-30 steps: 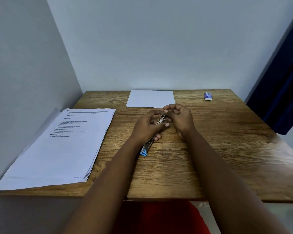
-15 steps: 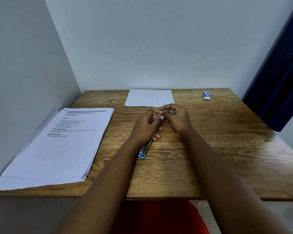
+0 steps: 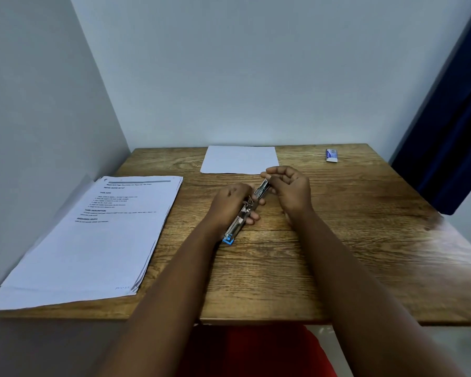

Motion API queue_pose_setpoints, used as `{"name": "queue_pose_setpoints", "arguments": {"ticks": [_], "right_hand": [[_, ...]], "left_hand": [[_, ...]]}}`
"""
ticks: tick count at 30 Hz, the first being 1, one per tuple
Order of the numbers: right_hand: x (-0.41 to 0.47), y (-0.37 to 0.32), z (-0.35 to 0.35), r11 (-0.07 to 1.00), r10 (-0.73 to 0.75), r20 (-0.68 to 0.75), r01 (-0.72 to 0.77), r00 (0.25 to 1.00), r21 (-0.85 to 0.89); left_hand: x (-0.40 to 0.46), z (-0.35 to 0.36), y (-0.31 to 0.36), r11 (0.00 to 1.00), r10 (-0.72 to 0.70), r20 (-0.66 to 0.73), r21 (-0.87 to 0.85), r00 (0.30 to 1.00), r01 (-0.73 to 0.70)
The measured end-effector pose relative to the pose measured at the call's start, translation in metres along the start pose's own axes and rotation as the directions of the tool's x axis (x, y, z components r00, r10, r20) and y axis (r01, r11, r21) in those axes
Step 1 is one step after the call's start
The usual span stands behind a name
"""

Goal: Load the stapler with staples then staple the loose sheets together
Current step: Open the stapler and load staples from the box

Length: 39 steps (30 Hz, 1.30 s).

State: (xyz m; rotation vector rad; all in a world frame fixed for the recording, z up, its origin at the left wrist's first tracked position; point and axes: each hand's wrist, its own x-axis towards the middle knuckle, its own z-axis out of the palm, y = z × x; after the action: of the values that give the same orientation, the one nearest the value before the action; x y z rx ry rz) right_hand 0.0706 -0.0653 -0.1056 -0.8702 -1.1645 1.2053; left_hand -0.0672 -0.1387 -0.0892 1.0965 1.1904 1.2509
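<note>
A metal stapler [image 3: 242, 216] with a blue end lies opened out flat on the wooden table [image 3: 337, 240], running diagonally from near left to far right. My left hand [image 3: 229, 205] grips its middle, fingers curled under the body. My right hand [image 3: 290, 189] has curled fingers and pinches the far end of the stapler at its top arm; whether it holds staples is hidden. A stack of printed sheets [image 3: 93, 235] lies at the table's left. A small staple box [image 3: 331, 155] sits at the far right.
A blank white sheet [image 3: 239, 159] lies at the back centre, just beyond my hands. Walls close in the table at the back and left. A dark blue curtain [image 3: 452, 131] hangs at the right. The table's near edge is at my body.
The stapler now lies opened out longer, its far arm exposed. My right hand has shifted right and away from my left hand, still at the stapler's far end.
</note>
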Motion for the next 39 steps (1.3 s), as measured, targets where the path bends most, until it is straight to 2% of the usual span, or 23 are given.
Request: {"name": "queue_pose_setpoints", "arguments": {"ticks": [4, 7, 11, 19, 32, 37, 39], "right_hand": [[-0.001, -0.002, 0.0, 0.999, -0.015, 0.026, 0.014, 1.0, 0.028], [0.0, -0.003, -0.002, 0.995, -0.028, 0.023, 0.025, 0.999, 0.094], [-0.001, -0.009, -0.002, 0.984, 0.03, 0.047, -0.038, 0.998, 0.174], [-0.001, -0.007, 0.0, 0.994, 0.052, 0.098, -0.061, 0.994, 0.093], [-0.003, -0.006, 0.005, 0.984, 0.074, 0.068, -0.061, 0.995, -0.166], [-0.005, -0.008, 0.024, 0.953, 0.175, -0.032, -0.178, 0.984, -0.244], [-0.01, -0.014, 0.033, 0.95, 0.264, -0.09, -0.275, 0.96, -0.146]], "left_hand": [[-0.001, -0.011, 0.006, 0.991, -0.052, 0.091, -0.118, 0.994, 0.063], [0.0, -0.014, 0.005, 0.982, -0.062, 0.086, -0.173, 0.994, 0.076], [0.0, -0.017, 0.006, 0.97, -0.08, 0.1, -0.222, 0.992, 0.101], [-0.001, -0.017, 0.007, 0.967, -0.059, 0.083, -0.242, 0.995, 0.078], [0.001, -0.006, 0.007, 0.981, -0.063, -0.072, -0.189, 0.995, 0.048], [0.004, -0.005, 0.003, 0.981, -0.05, -0.107, -0.194, 0.993, 0.029], [0.007, -0.004, -0.001, 0.986, -0.034, -0.135, -0.166, 0.99, 0.012]]}}
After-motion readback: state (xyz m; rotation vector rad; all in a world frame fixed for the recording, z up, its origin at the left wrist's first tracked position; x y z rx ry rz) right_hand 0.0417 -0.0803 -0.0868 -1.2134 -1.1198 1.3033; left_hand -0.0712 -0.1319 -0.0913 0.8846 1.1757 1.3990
